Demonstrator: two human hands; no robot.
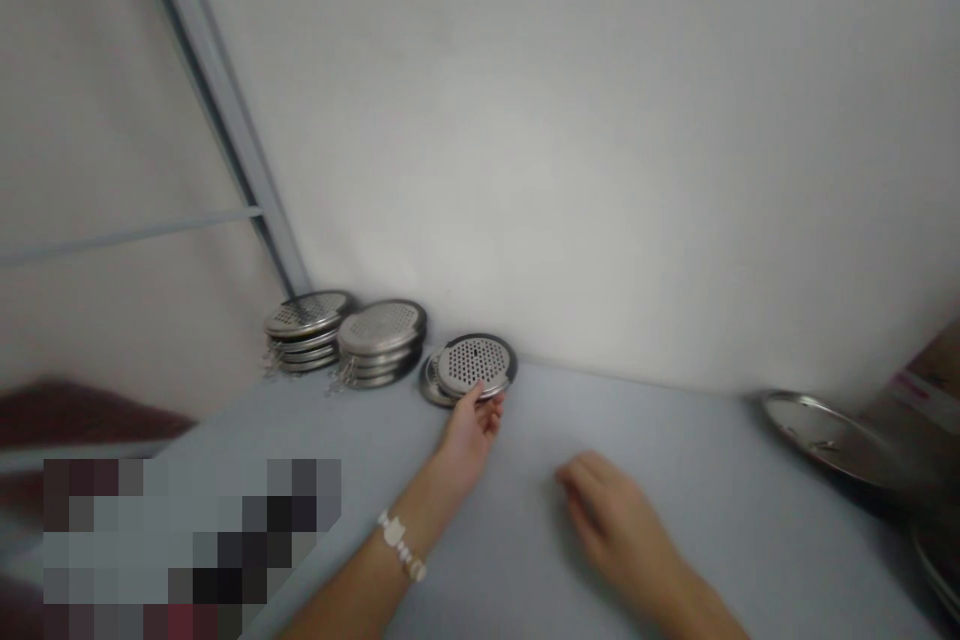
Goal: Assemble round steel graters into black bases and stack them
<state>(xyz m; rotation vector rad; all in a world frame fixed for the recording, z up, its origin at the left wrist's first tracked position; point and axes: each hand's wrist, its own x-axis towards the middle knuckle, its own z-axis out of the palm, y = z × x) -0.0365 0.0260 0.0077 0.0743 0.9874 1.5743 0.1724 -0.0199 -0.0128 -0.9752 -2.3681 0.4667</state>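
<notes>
My left hand (470,430), with a white bracelet on its wrist, grips the near edge of a round perforated metal disc (474,360) that has a dark rim. The thumb lies on top and the fingers curl at its side. This disc rests over another similar disc (431,382), mostly hidden beneath it. My right hand (611,515) hangs over the table to the right, its fingers curled together and nothing showing in them. Left of the held disc stand a stack of perforated discs (382,345) and a farther stack (309,332), small chains dangling at their near sides.
The grey table (517,560) runs back to a pale wall (570,140). A shiny oval metal tray (821,435) stands at the right, near a brown box (934,370). A metal post (225,110) rises at the back left. The lower left is pixelated.
</notes>
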